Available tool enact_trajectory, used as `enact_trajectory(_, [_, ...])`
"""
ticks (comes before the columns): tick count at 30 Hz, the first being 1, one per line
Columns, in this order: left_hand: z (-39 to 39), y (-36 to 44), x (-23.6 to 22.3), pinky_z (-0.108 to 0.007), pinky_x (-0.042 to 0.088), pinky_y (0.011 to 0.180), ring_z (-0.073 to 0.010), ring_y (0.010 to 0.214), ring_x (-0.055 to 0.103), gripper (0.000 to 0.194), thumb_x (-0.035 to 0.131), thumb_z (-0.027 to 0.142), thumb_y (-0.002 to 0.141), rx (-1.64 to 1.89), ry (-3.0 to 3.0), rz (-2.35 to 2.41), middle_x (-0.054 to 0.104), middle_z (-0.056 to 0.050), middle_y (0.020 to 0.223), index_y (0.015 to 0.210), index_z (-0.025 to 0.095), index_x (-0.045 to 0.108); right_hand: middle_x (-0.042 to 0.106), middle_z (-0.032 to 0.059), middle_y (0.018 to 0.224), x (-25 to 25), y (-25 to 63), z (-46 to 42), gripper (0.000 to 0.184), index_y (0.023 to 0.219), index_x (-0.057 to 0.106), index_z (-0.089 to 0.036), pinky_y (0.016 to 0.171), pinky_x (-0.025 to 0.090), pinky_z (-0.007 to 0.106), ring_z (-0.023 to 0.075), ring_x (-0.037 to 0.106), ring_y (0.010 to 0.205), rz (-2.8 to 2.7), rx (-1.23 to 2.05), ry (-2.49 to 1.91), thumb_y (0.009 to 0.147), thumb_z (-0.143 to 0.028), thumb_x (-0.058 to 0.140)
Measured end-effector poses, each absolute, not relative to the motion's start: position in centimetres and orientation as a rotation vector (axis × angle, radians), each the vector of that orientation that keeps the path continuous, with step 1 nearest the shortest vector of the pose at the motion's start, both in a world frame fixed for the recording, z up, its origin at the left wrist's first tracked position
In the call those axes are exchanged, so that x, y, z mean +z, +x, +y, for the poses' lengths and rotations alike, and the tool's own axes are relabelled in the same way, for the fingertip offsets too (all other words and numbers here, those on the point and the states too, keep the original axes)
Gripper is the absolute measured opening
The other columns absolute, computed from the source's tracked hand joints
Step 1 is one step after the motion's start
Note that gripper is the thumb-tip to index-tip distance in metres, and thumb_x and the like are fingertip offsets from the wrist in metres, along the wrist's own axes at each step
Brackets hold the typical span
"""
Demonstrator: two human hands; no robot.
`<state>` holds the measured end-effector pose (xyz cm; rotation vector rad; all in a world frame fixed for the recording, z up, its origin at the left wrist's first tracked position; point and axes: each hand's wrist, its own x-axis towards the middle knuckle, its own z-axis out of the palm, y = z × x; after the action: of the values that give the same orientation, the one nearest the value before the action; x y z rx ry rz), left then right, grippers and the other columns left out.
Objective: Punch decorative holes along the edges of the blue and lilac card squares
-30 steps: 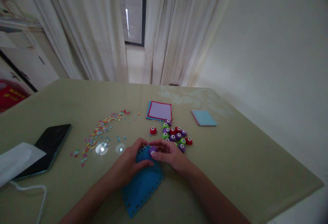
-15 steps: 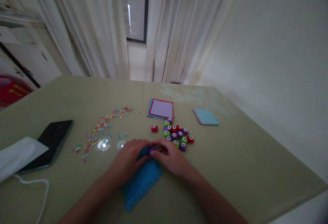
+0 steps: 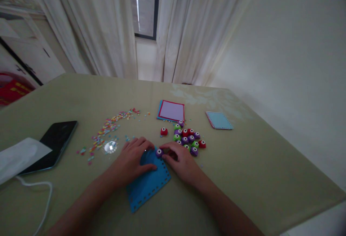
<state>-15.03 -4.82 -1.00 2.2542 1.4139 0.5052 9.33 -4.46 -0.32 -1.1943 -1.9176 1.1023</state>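
A blue felt-like sheet (image 3: 148,187) with punched holes along its edges lies tilted on the table before me. My left hand (image 3: 135,160) rests over its left side, thumb and fingers spread apart. At the sheet's top corner sits a small purple one-eyed ball (image 3: 159,152), its eye facing up. The thumb and index finger of my right hand (image 3: 180,160) pinch it from the right. Just beyond that hand is a cluster of purple, green and red one-eyed balls (image 3: 185,140). One red one-eyed ball (image 3: 163,131) stands apart to their left.
Colourful small pieces (image 3: 109,126) lie scattered on the left, near a clear shiny disc (image 3: 110,147). Stacked felt squares (image 3: 171,111) are at the back, and a light blue square (image 3: 219,120) lies right. A dark tablet (image 3: 58,142), white paper (image 3: 24,156) and cable (image 3: 48,196) occupy the left.
My left fingers have opened away from the purple ball, uncovering it and more of the blue sheet. My right fingers stay at the ball. The view has shifted slightly.
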Motion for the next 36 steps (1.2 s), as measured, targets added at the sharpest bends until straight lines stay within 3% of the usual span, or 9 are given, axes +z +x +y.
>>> enact_trajectory(9, [-4.50,-15.21,-0.45,-0.046,0.038,0.100,-0.0317,0.121,0.060,0.038,0.088,0.041,0.087,0.474,2.212,1.379,0.070,-0.001,0.126,0.120,0.032,0.071,0.078,0.0065,0.112,-0.02,9.35,-4.43,0.023,0.120,0.077,-0.020,0.081,0.052,0.031,0.0195,0.069,0.089,-1.973,1.070,-1.228,0.098,-0.021,0.073])
enact_trajectory(36, [-4.23,-15.72,-0.90,-0.045,0.046,0.102,-0.0311,0.119,0.063,0.038,0.085,0.045,0.088,0.581,2.213,1.261,0.072,-0.004,0.125,0.121,0.031,0.073,0.078,0.0060,0.107,-0.04,9.45,-4.38,0.023,0.117,0.079,-0.020,0.077,0.053,0.029,0.0177,0.069,0.084,-1.932,1.089,-1.209,0.095,-0.023,0.078])
